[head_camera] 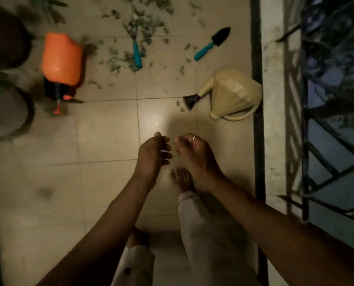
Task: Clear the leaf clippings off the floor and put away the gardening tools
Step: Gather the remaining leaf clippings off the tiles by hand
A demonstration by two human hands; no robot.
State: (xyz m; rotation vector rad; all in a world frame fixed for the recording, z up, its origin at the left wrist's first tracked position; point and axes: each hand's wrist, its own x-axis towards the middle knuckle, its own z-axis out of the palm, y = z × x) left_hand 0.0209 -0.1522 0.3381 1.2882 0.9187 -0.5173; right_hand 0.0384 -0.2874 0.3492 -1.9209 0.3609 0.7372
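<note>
Tiled balcony floor fills most of my view, dim light, w/ a dark metal railing down the right edge and blurred plant pots at far left. Next biggest: an orange pressure sprayer lying on its side near the pots, and a beige watering can tipped over beside the dark strip along the railing side, spout rose pointing left. Both hands hang out front over bare tile, well short of everything: left hand loosely curled, holding nothing; right hand same, empty, ring on one finger, fingertips of the two nearly meeting. Further off lie the trowel, black blade, teal handle, apart from the mess, and the hand rake, teal handle, tines right in the debris. Leaf clippings are scattered across the far tiles, thickest around the rake, a few strays near the can's spout. My read: nothing picked up yet, so this is the approach step, pre-pickup. Next move prob. calls for stepping fwd and crouching, then lifting the tools clear first (rake esp., since it sits on the pile) so the clippings can be gathered. No broom or bin in view, so hand-gathering seems likely.
</note>
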